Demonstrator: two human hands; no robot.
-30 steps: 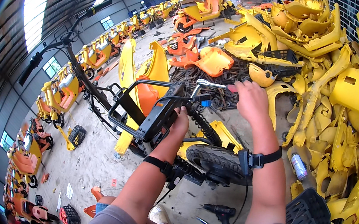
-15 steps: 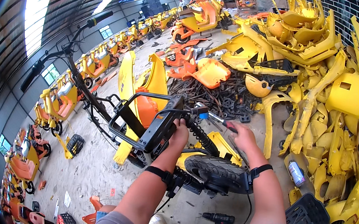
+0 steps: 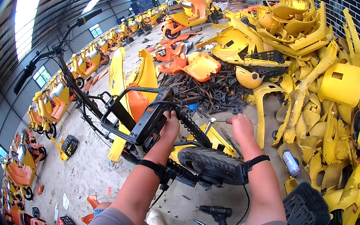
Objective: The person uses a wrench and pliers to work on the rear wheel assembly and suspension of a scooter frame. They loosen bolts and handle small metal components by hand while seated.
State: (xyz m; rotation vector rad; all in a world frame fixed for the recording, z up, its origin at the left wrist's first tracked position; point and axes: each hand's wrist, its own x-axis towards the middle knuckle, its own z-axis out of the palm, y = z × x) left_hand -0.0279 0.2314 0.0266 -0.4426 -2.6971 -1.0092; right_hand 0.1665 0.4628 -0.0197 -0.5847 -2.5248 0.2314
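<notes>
A stripped electric scooter lies before me, with its black frame (image 3: 146, 128), coil shock absorber (image 3: 196, 130), rear wheel (image 3: 210, 162) and handlebar (image 3: 55, 52) exposed. My left hand (image 3: 170, 127) is closed on the black frame, beside the shock's upper end; its fingertips are partly hidden. Right of the shock, my right hand (image 3: 242, 128) grips a ratchet wrench (image 3: 213, 120) with a red and black handle. The wrench's metal head points left and stands apart from the frame. A yellow body panel (image 3: 217, 140) shows behind the wheel.
On the floor by my feet lie a cordless drill (image 3: 217, 214) and a small socket bit (image 3: 198, 222). A black crate (image 3: 306, 218) and a spray can (image 3: 290, 163) are at right. Yellow panels (image 3: 341, 83) pile up there. Dark metal parts (image 3: 205, 88) lie beyond.
The wrench, earlier reaching to the frame near the shock's top, has been drawn away and its head now sits lower. My left hand stays on the frame. The whole view has shifted slightly.
</notes>
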